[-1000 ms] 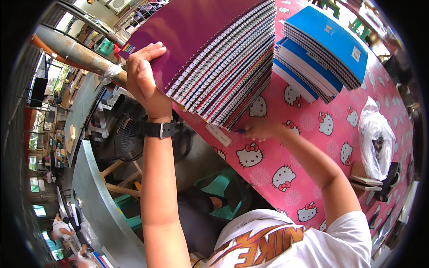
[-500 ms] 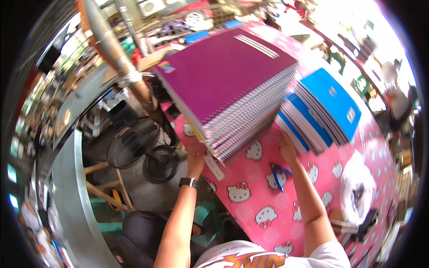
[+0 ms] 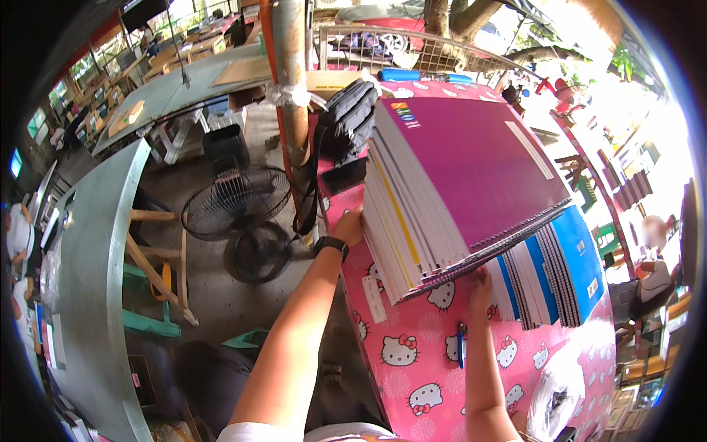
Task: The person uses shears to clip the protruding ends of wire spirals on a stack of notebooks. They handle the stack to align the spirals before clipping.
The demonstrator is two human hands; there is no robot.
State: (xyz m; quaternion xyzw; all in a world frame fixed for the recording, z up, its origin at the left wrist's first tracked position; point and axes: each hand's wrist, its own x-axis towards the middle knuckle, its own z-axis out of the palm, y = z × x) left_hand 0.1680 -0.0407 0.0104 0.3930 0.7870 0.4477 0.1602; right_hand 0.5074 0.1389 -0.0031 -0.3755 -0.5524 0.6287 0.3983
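Note:
A tall stack of purple-covered spiral notebooks stands on the pink cartoon-cat tablecloth, its layers slightly slanted. At its left side, my left hand, with a dark watch on the wrist, presses against the page edges; the fingertips are partly hidden. My right hand grips low at the stack's near spiral-bound side, beside the blue notebooks. Several blue spiral notebooks lean in a pile just right of the purple ones. Blue-handled pliers lie left of my right forearm. Near the stack's front left corner is a white strip.
A crumpled white plastic bag lies at the near right. Beyond my left hand are a dark phone-like slab and a grey-black bag. A rusty pole rises by the table's left edge, with a black fan on the floor.
The view has swung, so the pole now looks upright and the stack sits farther right. My left hand is farther along the stack's left side; my right hand is now against its lower near side.

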